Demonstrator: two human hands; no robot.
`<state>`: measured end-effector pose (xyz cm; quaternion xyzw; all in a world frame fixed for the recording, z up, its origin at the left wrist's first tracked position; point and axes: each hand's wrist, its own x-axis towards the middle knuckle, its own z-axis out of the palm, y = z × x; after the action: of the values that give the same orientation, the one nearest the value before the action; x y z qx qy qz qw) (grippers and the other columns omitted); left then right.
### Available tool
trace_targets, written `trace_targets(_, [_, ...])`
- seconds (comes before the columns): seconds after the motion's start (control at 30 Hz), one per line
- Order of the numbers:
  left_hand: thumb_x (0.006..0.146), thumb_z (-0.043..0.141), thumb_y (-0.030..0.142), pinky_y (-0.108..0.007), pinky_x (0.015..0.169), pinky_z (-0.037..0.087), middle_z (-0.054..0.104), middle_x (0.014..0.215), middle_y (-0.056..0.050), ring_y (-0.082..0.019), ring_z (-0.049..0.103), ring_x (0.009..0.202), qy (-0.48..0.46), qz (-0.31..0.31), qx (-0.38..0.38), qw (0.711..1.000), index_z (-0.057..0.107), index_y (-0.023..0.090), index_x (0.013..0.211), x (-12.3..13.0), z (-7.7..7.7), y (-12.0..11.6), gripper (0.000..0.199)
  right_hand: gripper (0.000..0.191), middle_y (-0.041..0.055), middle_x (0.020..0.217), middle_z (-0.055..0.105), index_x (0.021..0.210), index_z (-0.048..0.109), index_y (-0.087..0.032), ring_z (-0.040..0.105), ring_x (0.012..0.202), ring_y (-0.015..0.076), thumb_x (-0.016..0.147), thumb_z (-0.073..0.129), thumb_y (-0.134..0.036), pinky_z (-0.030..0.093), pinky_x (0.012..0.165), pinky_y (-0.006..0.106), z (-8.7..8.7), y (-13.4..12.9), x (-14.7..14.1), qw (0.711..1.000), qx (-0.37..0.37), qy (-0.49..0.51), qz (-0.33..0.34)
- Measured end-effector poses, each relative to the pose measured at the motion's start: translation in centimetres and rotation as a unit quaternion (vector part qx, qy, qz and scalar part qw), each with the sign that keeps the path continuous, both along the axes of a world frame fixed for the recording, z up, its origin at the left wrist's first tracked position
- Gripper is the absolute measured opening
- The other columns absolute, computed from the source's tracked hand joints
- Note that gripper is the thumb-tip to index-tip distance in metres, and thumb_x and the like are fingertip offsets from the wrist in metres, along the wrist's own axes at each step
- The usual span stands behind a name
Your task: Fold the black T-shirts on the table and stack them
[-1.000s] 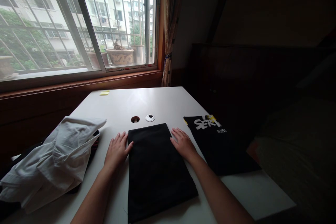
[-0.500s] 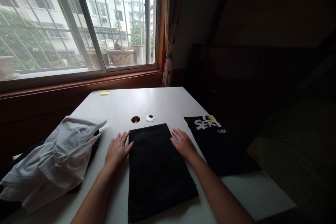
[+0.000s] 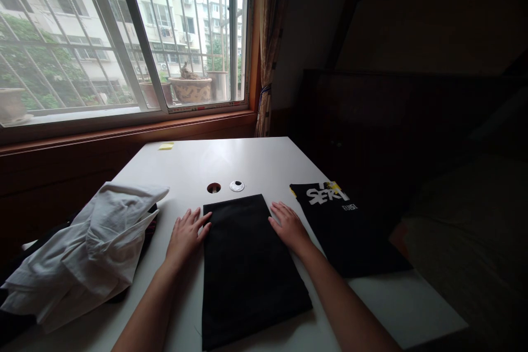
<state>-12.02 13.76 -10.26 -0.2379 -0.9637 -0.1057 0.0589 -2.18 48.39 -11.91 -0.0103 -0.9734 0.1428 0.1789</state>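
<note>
A black garment (image 3: 251,269), folded into a flat rectangle, lies on the white table (image 3: 231,159) in front of me. Along its left edge rests my left hand (image 3: 187,236), fingers spread, with the thumb and a finger over the cloth. My right hand (image 3: 289,226) lies open at the opposite edge, its fingertips touching or very close to the fabric. Neither hand grips anything. The exact type of garment cannot be made out.
On the left is a crumpled white garment (image 3: 91,247) over darker clothes. A folded black garment with white and yellow print (image 3: 330,195) lies at the right. Behind the folded cloth are a cable hole (image 3: 213,188), a round silver cover (image 3: 236,186) and a yellow note (image 3: 166,146).
A finger of my left hand has shifted right onto the black garment's edge. My right hand and the clothes stay essentially where they were.
</note>
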Motion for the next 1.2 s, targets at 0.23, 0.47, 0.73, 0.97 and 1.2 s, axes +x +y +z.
trace_targets(0.23, [0.100,0.050,0.051,-0.057,0.121,0.027,0.047,0.157,-0.005,-0.033,0.033,0.150,0.006,-0.001,0.011,1.000,0.055,0.037,0.145,0.1,-0.2,0.0,0.047,0.044,0.0104,0.146,0.059,0.137,0.063,-0.018,0.048,0.141,0.0278,0.100,0.047,-0.035,0.037,0.120,0.048,0.1,0.0,0.0,1.000,0.003,0.003,-0.001])
trace_targets(0.47, [0.097,0.055,0.052,-0.060,0.121,0.026,0.049,0.155,-0.006,-0.035,0.034,0.149,-0.005,-0.006,0.038,0.999,0.063,0.032,0.134,0.3,0.2,0.1,0.043,0.045,0.0107,0.146,0.059,0.137,0.063,-0.017,0.048,0.140,0.0281,0.099,0.049,-0.036,0.038,0.119,0.048,0.2,-0.1,0.1,1.000,-0.007,0.004,-0.002])
trace_targets(0.73, [0.094,0.057,0.048,-0.052,0.117,0.037,0.048,0.154,-0.012,-0.033,0.044,0.141,0.034,-0.015,0.109,0.993,0.065,0.022,0.095,0.2,0.3,0.0,0.026,0.047,0.0109,0.146,0.059,0.136,0.064,-0.017,0.047,0.141,0.0296,0.096,0.056,-0.040,0.038,0.119,0.048,0.1,0.1,0.2,1.000,-0.023,0.002,0.005])
trace_targets(0.97, [0.093,0.057,0.047,-0.051,0.109,0.044,0.064,0.132,-0.012,-0.032,0.055,0.125,0.044,-0.011,0.176,0.983,0.060,0.021,0.117,-0.5,-1.2,-0.5,0.035,0.046,0.0086,0.145,0.060,0.133,0.067,-0.020,0.045,0.142,0.0312,0.093,0.063,-0.042,0.037,0.119,0.050,0.5,0.0,0.5,0.999,-0.043,-0.003,0.020])
trace_targets(1.2, [0.093,0.056,0.040,-0.052,0.103,0.045,0.066,0.121,-0.011,-0.033,0.057,0.114,0.052,-0.017,0.218,0.974,0.056,0.021,0.132,-0.9,-1.7,-0.6,0.043,0.045,0.0084,0.144,0.061,0.132,0.067,-0.021,0.044,0.142,0.0317,0.092,0.063,-0.042,0.037,0.119,0.051,0.6,-0.1,0.5,0.998,-0.060,-0.001,0.020])
